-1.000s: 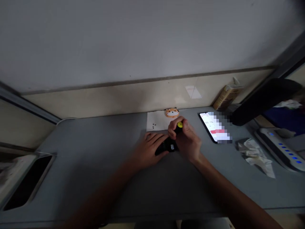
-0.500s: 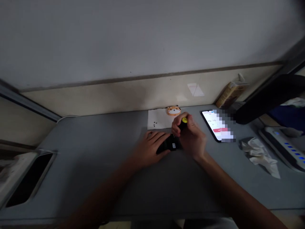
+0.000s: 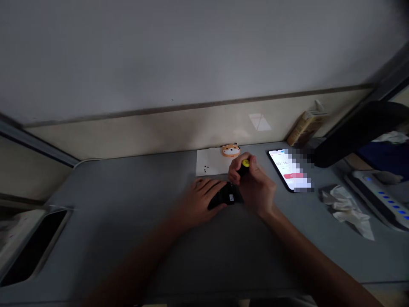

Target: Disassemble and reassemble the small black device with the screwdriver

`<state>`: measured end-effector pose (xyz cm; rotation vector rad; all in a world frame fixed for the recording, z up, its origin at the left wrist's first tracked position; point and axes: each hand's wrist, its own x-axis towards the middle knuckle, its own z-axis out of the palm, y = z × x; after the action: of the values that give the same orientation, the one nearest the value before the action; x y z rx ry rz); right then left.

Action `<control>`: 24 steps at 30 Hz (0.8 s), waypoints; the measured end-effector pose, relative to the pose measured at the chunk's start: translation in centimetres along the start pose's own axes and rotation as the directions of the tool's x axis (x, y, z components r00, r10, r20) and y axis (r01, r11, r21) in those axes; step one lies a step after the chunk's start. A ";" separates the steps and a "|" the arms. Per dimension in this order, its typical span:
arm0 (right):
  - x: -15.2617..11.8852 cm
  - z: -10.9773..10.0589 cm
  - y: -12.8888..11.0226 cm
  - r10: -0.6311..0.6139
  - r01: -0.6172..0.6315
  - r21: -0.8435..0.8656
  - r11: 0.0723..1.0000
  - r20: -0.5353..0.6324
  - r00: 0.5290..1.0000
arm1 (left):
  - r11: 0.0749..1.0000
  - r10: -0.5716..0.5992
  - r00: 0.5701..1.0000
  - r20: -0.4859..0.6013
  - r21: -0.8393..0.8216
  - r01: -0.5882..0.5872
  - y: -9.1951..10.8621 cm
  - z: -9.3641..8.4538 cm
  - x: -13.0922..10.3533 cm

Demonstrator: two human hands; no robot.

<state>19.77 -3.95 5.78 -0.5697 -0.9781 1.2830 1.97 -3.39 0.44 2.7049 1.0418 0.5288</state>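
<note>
A flat black device (image 3: pixel 225 197) with a small pale rectangle on it lies on the grey table. My left hand (image 3: pixel 202 199) rests over its left part, the fingers on the far edge and the thumb along the near edge, holding it. Above the device's right end, my right hand (image 3: pixel 254 183) is wrapped round a dark screwdriver-like handle with a yellow end cap (image 3: pixel 245 163). The tool's tip is hard to make out. Beyond the device lies a white sheet (image 3: pixel 209 161) with several tiny dark screws (image 3: pixel 205 169) and an orange-and-white animal-faced case (image 3: pixel 231 150).
A lit phone showing a timer (image 3: pixel 287 168) lies to the right, with crumpled tissue (image 3: pixel 348 209) and a power strip (image 3: pixel 380 200) beyond it. A box (image 3: pixel 305 128) leans by the wall. A dark-screened device (image 3: pixel 35 247) lies far left.
The view has shifted slightly, so the things on the table appear a little further left and lower. Both hands keep the same hold.
</note>
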 end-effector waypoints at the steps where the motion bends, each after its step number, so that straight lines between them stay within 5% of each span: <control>1: 0.0 0.0 0.0 0.008 -0.008 0.001 1.000 0.004 1.000 | 1.000 0.004 1.000 -0.006 -0.002 -0.004 0.0 0.0 0.0; 24: -0.2 0.0 0.1 0.010 -0.010 0.001 1.000 0.034 0.999 | 1.000 -0.004 1.000 0.016 -0.009 0.004 0.0 0.1 0.0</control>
<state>19.75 -4.12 5.64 -0.5537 -1.0038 1.3062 1.99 -3.45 0.38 2.6940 1.0373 0.5090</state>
